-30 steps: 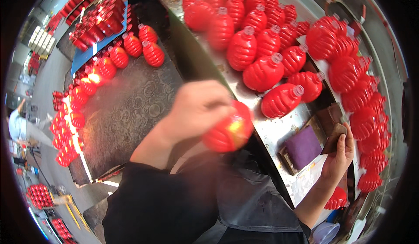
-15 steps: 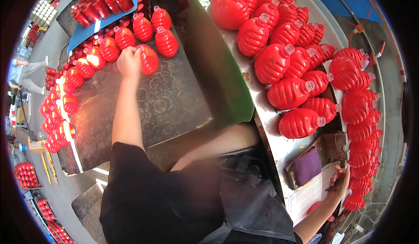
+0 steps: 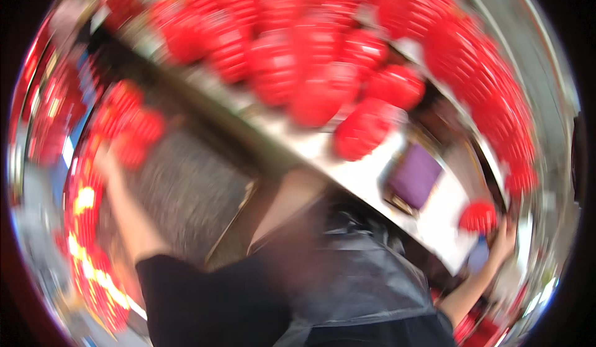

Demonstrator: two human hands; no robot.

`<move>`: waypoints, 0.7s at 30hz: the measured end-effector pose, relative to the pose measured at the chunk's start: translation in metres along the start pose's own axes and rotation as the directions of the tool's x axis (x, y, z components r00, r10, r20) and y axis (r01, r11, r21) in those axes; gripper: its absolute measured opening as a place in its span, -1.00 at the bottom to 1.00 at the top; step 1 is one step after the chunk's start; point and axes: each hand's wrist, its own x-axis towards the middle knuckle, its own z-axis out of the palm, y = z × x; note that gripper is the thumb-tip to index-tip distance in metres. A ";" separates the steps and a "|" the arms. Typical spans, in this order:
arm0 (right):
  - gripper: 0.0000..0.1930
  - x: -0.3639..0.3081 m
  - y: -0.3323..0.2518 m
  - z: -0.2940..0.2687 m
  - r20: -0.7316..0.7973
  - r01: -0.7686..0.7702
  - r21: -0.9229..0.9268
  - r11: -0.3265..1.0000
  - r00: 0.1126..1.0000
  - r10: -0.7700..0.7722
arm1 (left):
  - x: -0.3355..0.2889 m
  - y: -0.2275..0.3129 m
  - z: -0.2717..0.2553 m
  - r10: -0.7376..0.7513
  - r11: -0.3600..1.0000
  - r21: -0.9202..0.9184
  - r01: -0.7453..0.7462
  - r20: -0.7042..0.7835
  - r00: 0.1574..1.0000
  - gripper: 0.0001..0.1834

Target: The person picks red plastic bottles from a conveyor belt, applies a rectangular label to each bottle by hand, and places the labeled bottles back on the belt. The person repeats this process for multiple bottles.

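The picture is smeared by motion. My left hand (image 3: pixel 107 159) is at the far left, over the dark worktop (image 3: pixel 180 173), right against a red ribbed bottle (image 3: pixel 130 149) in a small cluster. Its fingers are too blurred to show whether they grip that bottle. At the right, my right hand (image 3: pixel 504 240) is beside a lone red bottle (image 3: pixel 478 216) near the outer end of the pale, shiny bench (image 3: pixel 428 223). Whether its fingers touch anything is lost in the blur. A purple pad (image 3: pixel 416 176) lies in a shallow frame on this bench.
Many red bottles crowd the bench top, the closest being a bottle (image 3: pixel 366 130) lying beside the purple pad. Another dense row of red bottles (image 3: pixel 478 67) curves along the right. A dark raised edge (image 3: pixel 230 120) runs between worktop and bench.
The whole view has swung to the right, so worktop and bench appear shifted left. My left hand was at a red bottle's neck. My right hand now appears next to the lone bottle.
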 end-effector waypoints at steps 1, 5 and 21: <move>-0.65 -0.009 0.007 -0.003 -0.087 0.190 -0.091 0.978 0.976 -0.198 | 0.000 -0.002 -0.004 0.062 0.995 0.078 -0.063 0.012 0.998 -0.64; -0.51 -0.015 0.011 -0.022 -0.172 0.100 -0.496 0.863 0.962 -0.211 | 0.005 0.052 -0.046 0.048 0.957 0.283 -0.066 0.070 0.996 -0.45; -0.71 0.045 0.011 -0.019 0.228 0.241 -0.535 0.810 0.964 -0.136 | -0.174 0.485 -0.133 0.572 0.485 -0.829 -0.278 0.060 0.818 -0.73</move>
